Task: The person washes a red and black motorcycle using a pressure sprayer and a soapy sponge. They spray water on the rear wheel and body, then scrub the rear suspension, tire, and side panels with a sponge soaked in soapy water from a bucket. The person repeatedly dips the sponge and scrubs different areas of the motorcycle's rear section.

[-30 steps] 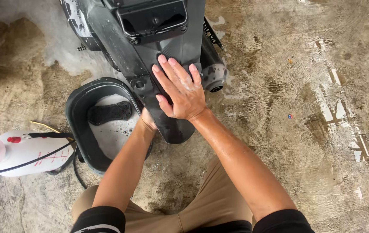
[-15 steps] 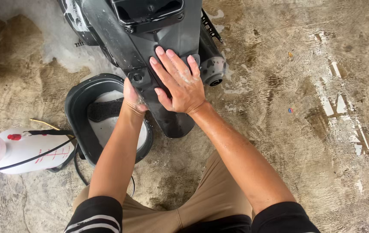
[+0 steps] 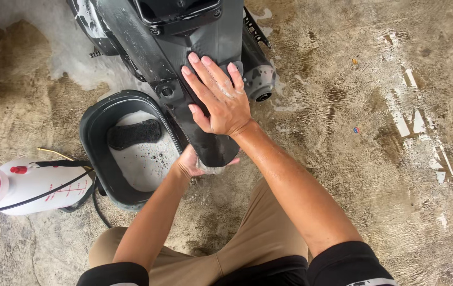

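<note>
Here the right hand lies open, fingers spread flat on the black rear fender at upper centre. The left hand reaches under the fender's lower tip; its grip cannot be told. Left of both sits a black tub holding suds and a dark sponge.

The rough, wet concrete floor is brown-stained, with white soapy foam pooled at the upper left and pale streaks on the right. On it sits a black oval plastic tub holding foamy water and a dark sponge. Just left of the tub lies a white plastic pump sprayer with red fittings and a black hose. A black motor scooter's rear stands above the tub.
</note>
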